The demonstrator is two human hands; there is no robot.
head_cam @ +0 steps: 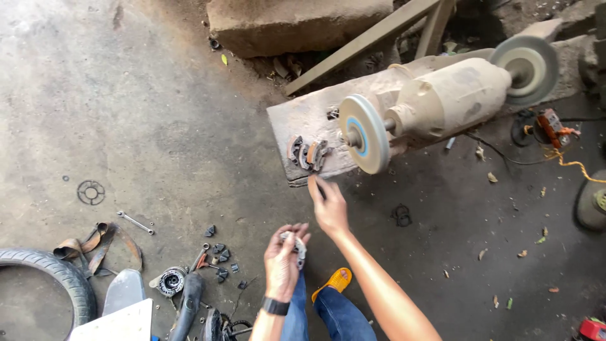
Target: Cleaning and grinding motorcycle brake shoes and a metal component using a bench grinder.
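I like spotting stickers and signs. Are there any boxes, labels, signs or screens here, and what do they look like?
No boxes, signs or screens show.
Blue ring: the nearest thing to a label, round and blue, at the middle of the grey grinding wheel beside the clutch shoes.
White board: flat, pale and blank, bottom left by the tyre.
Left hand holds a small metal part; right hand reaches toward the wooden block.

A worker is wearing a black wristband on the left wrist, with both forearms showing bare. The legs are showing in blue jeans, and one foot is wearing a yellow-orange sandal.
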